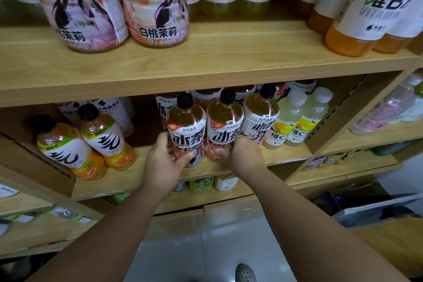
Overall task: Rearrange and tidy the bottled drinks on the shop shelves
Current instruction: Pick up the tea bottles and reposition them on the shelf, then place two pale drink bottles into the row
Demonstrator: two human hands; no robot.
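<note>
The left hand (163, 162) gripped a tea bottle (185, 126) at its one o'clock, while the right hand (245, 156) clasped the neighbouring bottle (225, 125) at eleven.

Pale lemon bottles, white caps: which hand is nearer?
Right. The right hand grips a tea bottle just left of the pale lemon bottles; the left hand grips another, farther left.
</note>
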